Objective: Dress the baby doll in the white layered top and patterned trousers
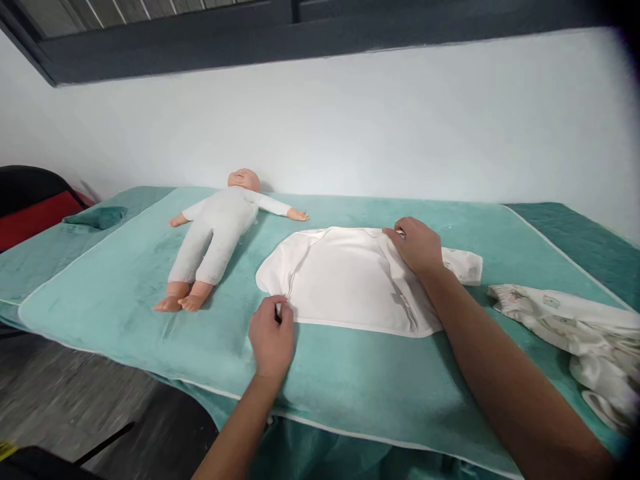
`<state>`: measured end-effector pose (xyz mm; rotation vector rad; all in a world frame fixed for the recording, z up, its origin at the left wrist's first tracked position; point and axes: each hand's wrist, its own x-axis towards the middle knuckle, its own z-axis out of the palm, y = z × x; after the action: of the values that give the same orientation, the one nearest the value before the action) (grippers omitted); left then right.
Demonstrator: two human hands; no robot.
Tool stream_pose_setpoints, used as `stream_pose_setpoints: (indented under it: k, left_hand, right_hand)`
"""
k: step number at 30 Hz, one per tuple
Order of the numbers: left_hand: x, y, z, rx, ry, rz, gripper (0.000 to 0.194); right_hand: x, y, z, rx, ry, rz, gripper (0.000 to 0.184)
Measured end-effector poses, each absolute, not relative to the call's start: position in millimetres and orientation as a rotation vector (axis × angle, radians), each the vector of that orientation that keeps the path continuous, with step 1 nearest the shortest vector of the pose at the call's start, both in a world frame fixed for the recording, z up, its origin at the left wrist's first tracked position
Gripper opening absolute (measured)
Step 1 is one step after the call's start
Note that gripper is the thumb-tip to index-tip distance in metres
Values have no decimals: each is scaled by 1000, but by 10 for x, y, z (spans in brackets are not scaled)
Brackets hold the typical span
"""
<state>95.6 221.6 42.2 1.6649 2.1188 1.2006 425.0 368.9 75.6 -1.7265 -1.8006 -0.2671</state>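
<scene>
My left hand (273, 337) and right hand (417, 247) are pinching 1 spread white cloth top (345, 287), the white soft-bodied doll (227, 210) lying outside it.

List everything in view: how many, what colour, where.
Baby doll: 1, white and pink, left of centre.
Baby top: 1, white, centre.
Patterned baby clothing: 1 bundle, mostly white, right.
Sheet: 1, light green, beneath them.
Cover: 1, darker green, under sheet.
Chair: 1, black-and-red, far left.
Unclear items: count uncertain, black, bottom left.
Window frame: 1, dark grey, top.
Wall: 1, white, back.
Floor: 1, grey, lower left.
Left hand: 1, bare, top's left side.
Right hand: 1, bare, top's upper edge.
</scene>
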Motion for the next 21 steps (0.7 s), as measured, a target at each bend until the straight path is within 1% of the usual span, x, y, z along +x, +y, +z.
stream_pose_setpoints:
  k: [3, 7, 11, 14, 18, 21]
  left_hand:
    - [965, 2208, 437, 1649, 2125, 1201, 16]
    - [971, 2199, 453, 1651, 2134, 1196, 15]
    - [972, 2209, 449, 1668, 2151, 1200, 16]
    - [973, 2217, 449, 1695, 2152, 1204, 15]
    - [976, 2212, 460, 1726, 2158, 1187, 16]
    - [972, 2208, 461, 1744, 2155, 1189, 16]
  right_hand:
    - [4224, 3714, 743, -1724, -1771, -287, 29]
    - [4202, 3785, 742, -2002, -1802, -82, 34]
    - [4194, 3860, 728, -2172, -1821, -7, 36]
    - [4185, 3883, 700, -2150, -1817, -11, 35]
    - [4183, 3869, 646, -1976, -1814, -40, 29]
    - [4249, 3843, 601, -1965, -1745, -29, 32]
